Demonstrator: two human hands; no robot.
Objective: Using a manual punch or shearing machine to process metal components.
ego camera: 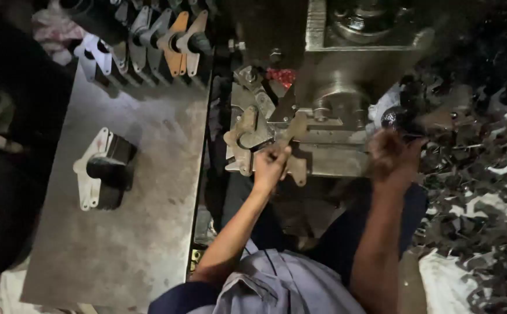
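Left hand [271,164] gripping flat bracket [293,139], right hand [394,158] blurred

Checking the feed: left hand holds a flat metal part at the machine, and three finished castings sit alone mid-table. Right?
Not quite. The head view shows one casting alone mid-table, not three. The left hand does hold a flat metal part at the machine.

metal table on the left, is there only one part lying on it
No, the metal table bears one flanged part alone at its middle and a row of similar parts along its far edge.
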